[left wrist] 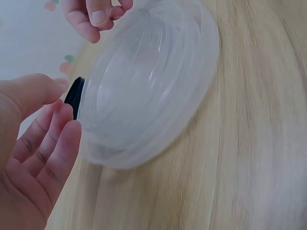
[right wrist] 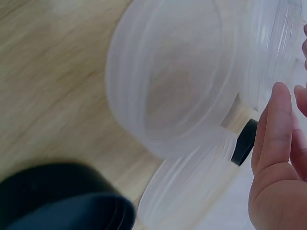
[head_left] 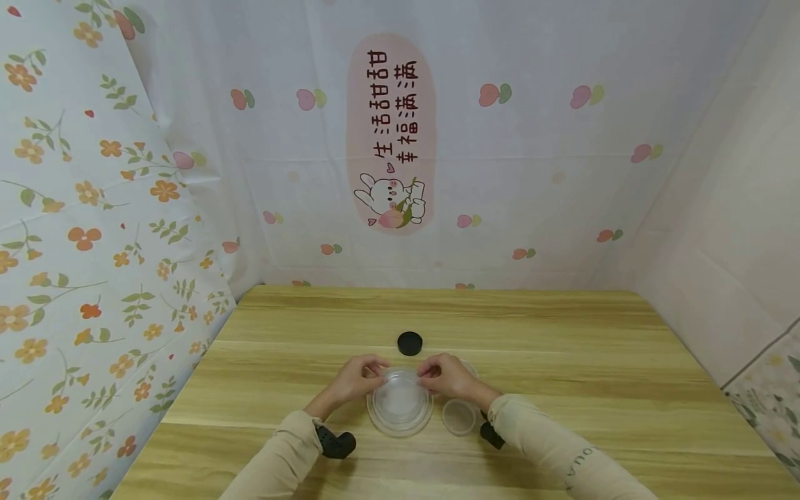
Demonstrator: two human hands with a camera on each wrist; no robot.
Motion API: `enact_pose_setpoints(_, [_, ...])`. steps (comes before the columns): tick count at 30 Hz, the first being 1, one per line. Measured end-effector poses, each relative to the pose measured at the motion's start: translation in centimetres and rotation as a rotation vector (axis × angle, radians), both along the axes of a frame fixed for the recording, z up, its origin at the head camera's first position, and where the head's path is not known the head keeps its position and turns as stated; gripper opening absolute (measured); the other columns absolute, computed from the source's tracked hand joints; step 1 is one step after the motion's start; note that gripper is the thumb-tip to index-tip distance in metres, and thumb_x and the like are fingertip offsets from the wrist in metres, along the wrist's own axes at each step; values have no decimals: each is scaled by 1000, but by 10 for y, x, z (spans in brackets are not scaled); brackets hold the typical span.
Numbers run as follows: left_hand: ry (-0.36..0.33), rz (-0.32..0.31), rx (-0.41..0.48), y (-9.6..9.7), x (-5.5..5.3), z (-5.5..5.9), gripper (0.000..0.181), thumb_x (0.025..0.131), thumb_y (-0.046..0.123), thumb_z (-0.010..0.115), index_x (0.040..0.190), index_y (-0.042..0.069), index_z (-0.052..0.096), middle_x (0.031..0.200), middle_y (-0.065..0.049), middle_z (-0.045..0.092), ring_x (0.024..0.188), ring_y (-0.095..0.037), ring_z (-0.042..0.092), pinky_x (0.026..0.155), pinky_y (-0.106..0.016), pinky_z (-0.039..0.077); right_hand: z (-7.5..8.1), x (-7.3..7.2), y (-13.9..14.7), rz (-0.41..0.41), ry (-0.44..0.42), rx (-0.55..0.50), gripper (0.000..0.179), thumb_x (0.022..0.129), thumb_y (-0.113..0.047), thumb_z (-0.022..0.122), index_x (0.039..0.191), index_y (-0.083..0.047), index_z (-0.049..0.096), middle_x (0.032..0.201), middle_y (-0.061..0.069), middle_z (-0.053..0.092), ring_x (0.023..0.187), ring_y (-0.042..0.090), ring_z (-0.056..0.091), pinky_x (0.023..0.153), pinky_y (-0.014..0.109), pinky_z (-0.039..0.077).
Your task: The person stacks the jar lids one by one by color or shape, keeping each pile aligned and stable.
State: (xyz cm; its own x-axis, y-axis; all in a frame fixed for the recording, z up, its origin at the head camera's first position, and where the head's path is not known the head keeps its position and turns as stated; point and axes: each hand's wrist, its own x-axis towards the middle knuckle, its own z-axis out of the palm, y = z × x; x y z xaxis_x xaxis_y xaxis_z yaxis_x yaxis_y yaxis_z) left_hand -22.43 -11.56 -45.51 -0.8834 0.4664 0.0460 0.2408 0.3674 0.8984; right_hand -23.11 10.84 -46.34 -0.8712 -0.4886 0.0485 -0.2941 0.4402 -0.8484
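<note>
A stack of translucent round plastic lids point(head_left: 400, 404), smaller ones on a wider one, lies on the table between the two hands. My left hand point(head_left: 361, 376) is at the stack's upper left rim; in the left wrist view its thumb and fingertips point(left wrist: 72, 127) are close beside the edge with nothing gripped. Across from it, my right hand point(head_left: 447, 375) has its fingertips point(right wrist: 280, 93) right at the other side of the rim, fingers fairly straight. Just beyond the stack sits a round black cap point(head_left: 410, 343).
A small clear lid point(head_left: 459, 417) lies right of the stack, and another translucent lid point(head_left: 469, 368) is partly hidden behind the right hand. Black wrist-worn devices point(head_left: 337, 444) show at both wrists. The wooden table point(head_left: 562, 333) meets patterned cloth point(head_left: 531, 173) at the back.
</note>
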Motion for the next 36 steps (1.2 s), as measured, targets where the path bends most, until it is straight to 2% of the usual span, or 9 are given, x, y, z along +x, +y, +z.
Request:
enact_pose_setpoints(3, [-12,-16,23,6,7,13,26,80,-7,56,104,-15,53,80,-17,55,66,-40,54,53,-41,49,1,2,5,-5,7,17,11,80,-2,62,86,7,62,69,5,58,57,18,56,47,23,48])
enact_pose_setpoints(10, [29,-58,34,19,9,24,23,82,-6,54,103,-13,55,80,-18,55,68,-42,54,53,-40,49,2,4,19,-42,-16,-8,10,80,0,59,86,8,62,70,6,57,57,21,56,49,28,50])
enact_pose_setpoints(11, [19,-58,33,21,10,27,23,81,-7,55,103,-13,55,80,-21,55,69,-45,53,54,-44,49,3,4,21,-46,-26,-22,11,80,0,59,86,8,61,71,7,57,58,23,56,49,30,50])
enact_pose_setpoints(17, [25,-90,36,35,-6,10,26,82,-4,55,107,-10,55,81,-15,56,70,-41,56,54,-37,50,6,3,34,-72,16,0,10,80,-3,60,84,5,63,70,6,59,56,14,55,48,24,48])
enact_pose_setpoints(20, [15,-98,27,44,-9,7,26,83,-1,56,108,-7,55,81,-11,56,71,-39,57,54,-32,49,6,2,40,-81,75,43,9,79,-5,61,83,3,64,71,5,60,59,10,53,51,21,46])
enact_pose_setpoints(23, [7,-113,40,53,-9,13,25,83,-2,56,107,-7,56,82,-13,56,71,-40,56,54,-33,48,6,2,47,-92,92,71,10,80,-6,62,83,3,64,72,4,60,62,10,53,51,21,46])
enact_pose_setpoints(28, [-28,-157,64,65,0,31,26,82,-3,56,106,-13,54,84,-23,55,75,-47,53,61,-46,49,6,4,57,-103,63,77,10,80,-5,60,84,4,63,71,5,59,56,11,53,46,23,47])
enact_pose_setpoints(31, [-41,-170,61,71,0,34,28,82,-2,57,106,-15,53,85,-26,55,74,-44,56,62,-41,50,5,4,64,-115,38,71,10,81,-3,60,84,5,62,71,6,58,54,15,55,46,27,49])
enact_pose_setpoints(36, [-29,-132,36,83,-12,15,28,80,-1,58,106,-11,56,87,-21,58,75,-27,59,62,-23,46,7,3,75,-141,23,75,11,81,-4,60,86,5,62,73,6,59,58,19,56,48,27,49])
